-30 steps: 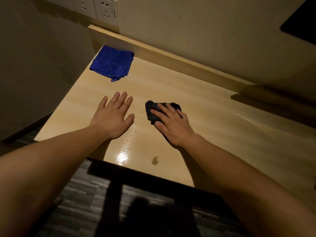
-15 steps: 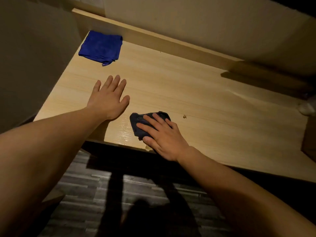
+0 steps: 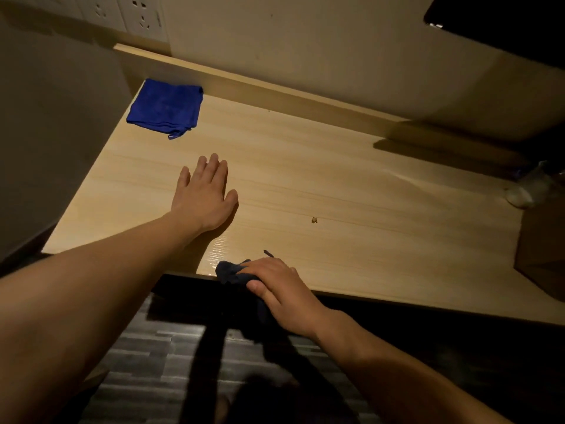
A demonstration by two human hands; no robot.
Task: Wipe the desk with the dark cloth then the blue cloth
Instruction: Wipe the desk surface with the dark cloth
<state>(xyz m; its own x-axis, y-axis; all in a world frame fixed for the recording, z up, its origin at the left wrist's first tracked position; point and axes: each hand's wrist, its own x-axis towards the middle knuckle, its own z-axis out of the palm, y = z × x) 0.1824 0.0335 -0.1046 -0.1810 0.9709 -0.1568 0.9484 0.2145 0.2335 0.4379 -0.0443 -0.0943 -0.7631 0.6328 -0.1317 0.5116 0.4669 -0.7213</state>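
Desk (image 3: 351, 179): light wood top w/ a raised back edge along the wall, glossy spot near the front edge. On it, far left corner by the back edge: blue cloth (image 3: 165, 107), folded, flat. Left hand (image 3: 204, 195) lies flat on the top, fingers spread, well apart from the blue cloth. At the front edge: dark cloth (image 3: 230, 272), bunched, partly hanging over the edge, w/ right hand (image 3: 282, 296) pressing on it. One small crumb (image 3: 314, 220) approx. mid-desk. Far right: a pale blurred object (image 3: 524, 192), cannot tell what.

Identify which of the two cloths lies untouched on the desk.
The blue cloth, folded flat in the far left corner; the dark cloth sits under the right hand at the near edge.
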